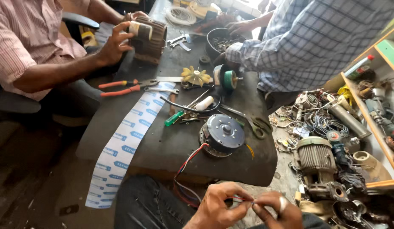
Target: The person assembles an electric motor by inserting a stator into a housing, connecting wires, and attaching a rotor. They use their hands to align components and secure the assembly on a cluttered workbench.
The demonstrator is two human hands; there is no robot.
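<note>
Both hands, left hand (pixel 218 208) and right hand (pixel 275 210), pinched thin, limp wires (pixel 192 159) near their ends, trailing from a heavy-looking round motor (pixel 222 135).

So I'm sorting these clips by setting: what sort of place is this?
Most likely a small motor repair workshop: a round fan motor with loose wires lies on the worktable, pliers lie nearby, and old motors pile up beside the bench.

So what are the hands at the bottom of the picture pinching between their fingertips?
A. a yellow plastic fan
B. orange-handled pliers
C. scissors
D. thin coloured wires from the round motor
D: the left hand and right hand pinch thin wires that trail from the round motor on the table.
</note>
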